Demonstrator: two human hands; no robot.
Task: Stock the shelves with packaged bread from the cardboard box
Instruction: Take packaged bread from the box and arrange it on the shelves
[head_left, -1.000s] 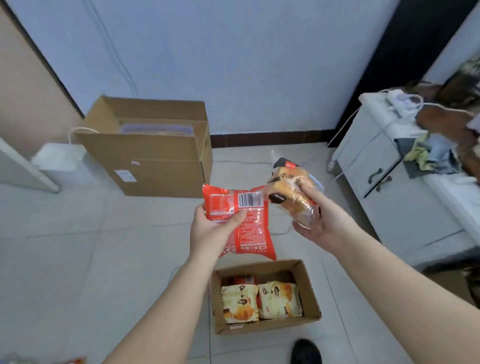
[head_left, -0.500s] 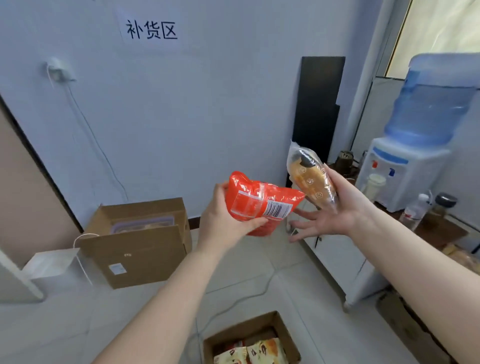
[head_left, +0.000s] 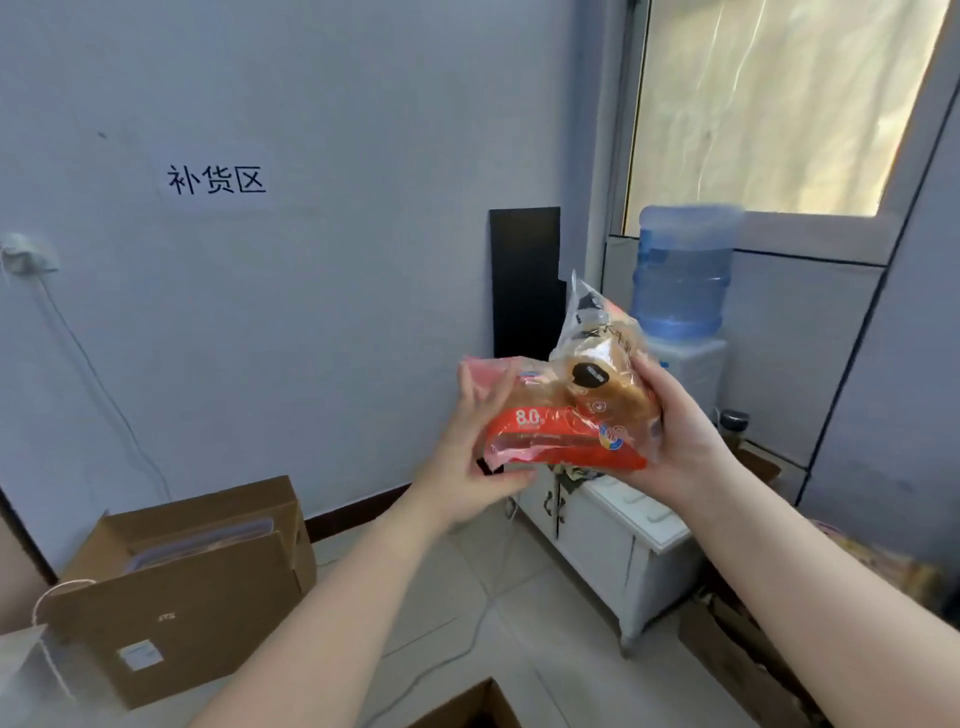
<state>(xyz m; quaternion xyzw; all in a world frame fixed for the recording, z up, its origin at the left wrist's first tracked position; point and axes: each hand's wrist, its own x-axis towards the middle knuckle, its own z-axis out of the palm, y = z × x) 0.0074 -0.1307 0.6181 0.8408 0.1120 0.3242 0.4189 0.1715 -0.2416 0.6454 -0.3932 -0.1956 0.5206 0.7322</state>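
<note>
I am holding two bread packets up at chest height, in front of the wall. My left hand (head_left: 470, 457) is gripping the red packet (head_left: 561, 441) at its left end, thumb on the front side. My right hand (head_left: 675, 441) is curling around the clear packet (head_left: 602, 374), which is leaning on top of the red one, so both are touching. I am judging them light and soft; the film looks slippery and the buns can crush easily. It seems better to take them at the sealed ends, not pressing the middle. Only a corner of the cardboard box (head_left: 467, 712) is showing below. No shelf is in view.
</note>
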